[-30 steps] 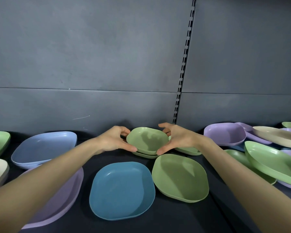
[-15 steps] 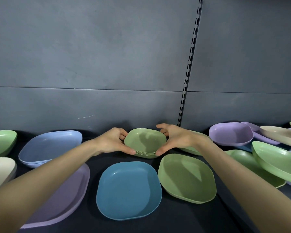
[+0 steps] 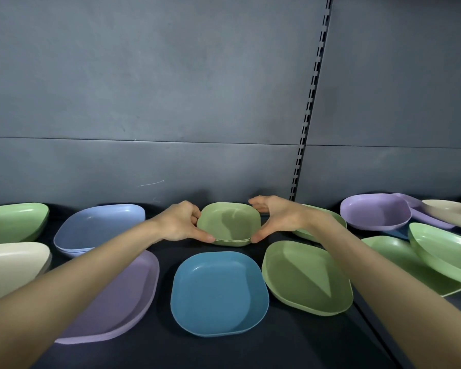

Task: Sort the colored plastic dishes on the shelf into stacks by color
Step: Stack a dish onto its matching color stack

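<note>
Green stack (image 3: 229, 222) at back of shelf (image 3: 277, 347): top dish, lifted a second ago, now nested flush. My left hand (image 3: 180, 222) and right hand (image 3: 280, 218) pinch stack's sides, fingers (image 3: 208, 237) curled round rim. One green sorted; other colours unsorted.
</note>
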